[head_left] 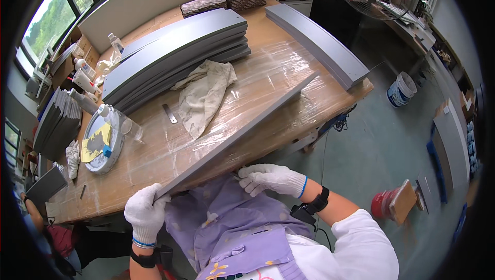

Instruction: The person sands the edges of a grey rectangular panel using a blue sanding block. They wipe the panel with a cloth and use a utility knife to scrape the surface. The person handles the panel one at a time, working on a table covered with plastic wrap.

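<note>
A long grey panel point(237, 134) shows its narrow edge as it slants across the near side of the table, its far end toward the right. My left hand point(146, 212), in a white knit glove, is closed around the panel's near end. In a matching glove, my right hand point(273, 179) is beside the table's front edge, in front of my purple apron point(232, 228). Its fingers are curled together at a small thing that I cannot make out. Beyond the panel lie a crumpled off-white cloth point(203, 97) and a small flat metal piece point(169, 113).
Grey panels are piled at the table's back point(175, 48), with more at the right corner point(319, 43). A round tub point(103, 148) bears yellow sandpaper point(96, 145) beside a clear bottle point(121, 122). Another person point(56, 239) works at the lower left. A white bucket point(401, 90) stands on the floor.
</note>
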`<state>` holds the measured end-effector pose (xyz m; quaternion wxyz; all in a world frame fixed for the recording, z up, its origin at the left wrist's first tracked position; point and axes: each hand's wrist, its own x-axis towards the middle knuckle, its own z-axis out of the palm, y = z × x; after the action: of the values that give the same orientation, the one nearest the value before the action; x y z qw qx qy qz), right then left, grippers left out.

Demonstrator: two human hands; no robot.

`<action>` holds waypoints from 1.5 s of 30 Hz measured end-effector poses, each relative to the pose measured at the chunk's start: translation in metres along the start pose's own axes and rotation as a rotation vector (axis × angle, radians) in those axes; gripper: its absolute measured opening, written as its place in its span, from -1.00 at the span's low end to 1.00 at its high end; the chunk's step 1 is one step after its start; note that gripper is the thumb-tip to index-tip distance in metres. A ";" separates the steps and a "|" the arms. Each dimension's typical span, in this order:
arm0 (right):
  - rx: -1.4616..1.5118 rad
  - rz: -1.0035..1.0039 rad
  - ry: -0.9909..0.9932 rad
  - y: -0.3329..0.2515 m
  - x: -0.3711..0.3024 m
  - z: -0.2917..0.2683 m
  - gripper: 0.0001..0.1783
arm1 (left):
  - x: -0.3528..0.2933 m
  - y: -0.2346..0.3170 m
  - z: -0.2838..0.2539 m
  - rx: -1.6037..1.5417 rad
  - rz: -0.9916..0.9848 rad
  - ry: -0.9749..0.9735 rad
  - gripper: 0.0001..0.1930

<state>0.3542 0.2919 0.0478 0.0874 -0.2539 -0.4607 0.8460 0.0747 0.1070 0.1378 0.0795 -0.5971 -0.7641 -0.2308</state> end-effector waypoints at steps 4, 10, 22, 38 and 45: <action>0.258 -0.100 -0.093 -0.016 0.000 0.013 -0.74 | 0.005 0.012 -0.024 -0.378 -0.561 -0.372 -0.73; 0.151 -0.319 0.426 -0.030 -0.029 -0.040 -0.66 | -0.028 -0.021 -0.023 -0.724 -0.788 -0.542 -0.76; 0.277 -0.556 0.609 -0.055 -0.058 -0.089 -0.50 | -0.006 0.026 -0.012 -0.803 -0.696 -0.654 -0.78; -0.129 -0.131 0.226 -0.073 -0.186 -0.183 -0.44 | 0.062 -0.019 -0.057 -0.505 -0.537 -0.960 -0.77; 0.190 -0.351 0.579 -0.011 -0.196 -0.112 -0.47 | 0.145 0.049 -0.083 0.039 -0.116 -0.605 -0.74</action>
<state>0.5779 0.3057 0.0749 0.3818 -0.3909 -0.3724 0.7502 0.0690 0.2064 0.2811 -0.1535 -0.5925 -0.7902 -0.0322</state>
